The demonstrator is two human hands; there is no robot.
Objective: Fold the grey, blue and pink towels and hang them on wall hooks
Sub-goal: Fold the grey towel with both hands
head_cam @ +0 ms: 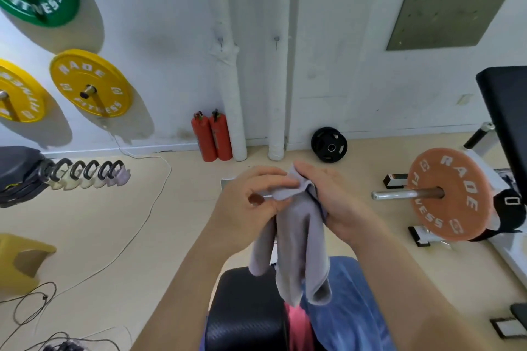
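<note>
Now L hand [251, 194] & R hand [333, 196] both pinch grey towel [296, 236] top, rest hanging

Views: one only, a wide-angle camera worn on the person's head; nothing is shared with a second view.
Facing: forward and down, toward a white wall [171, 23] and the pale floor [119, 222] at its foot.
Near field: both forearms enter from the bottom edge; the left hand [251, 196] and right hand [339, 202] meet close under the lens, at centre frame.
Far field: wall hooks [276, 40] sit above centre, well beyond the hands.
Distortion: straight edges bow outward toward the frame's sides.
</note>
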